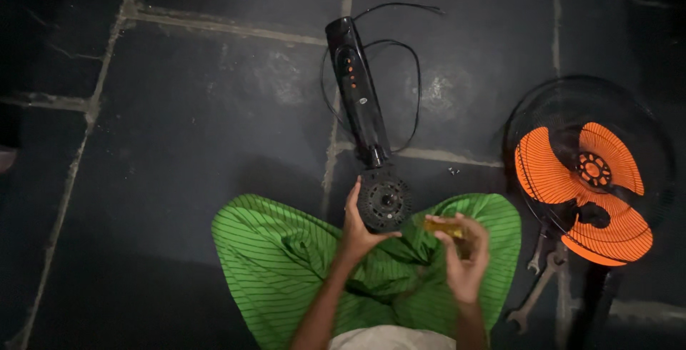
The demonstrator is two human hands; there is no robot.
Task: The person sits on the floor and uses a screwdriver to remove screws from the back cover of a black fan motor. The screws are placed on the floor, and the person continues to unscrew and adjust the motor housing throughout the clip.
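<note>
Your left hand curls around the round black motor housing at the near end of the black fan column, thumb under it and fingers up its left side. Your right hand is raised just right of it, fingertips pinched on a small yellow object. One orange three-bladed fan head lies far right in its black grille, with two metal wrenches near it on the dark stone floor

Blk fan body, orange blades, green-striped cloth.
</note>
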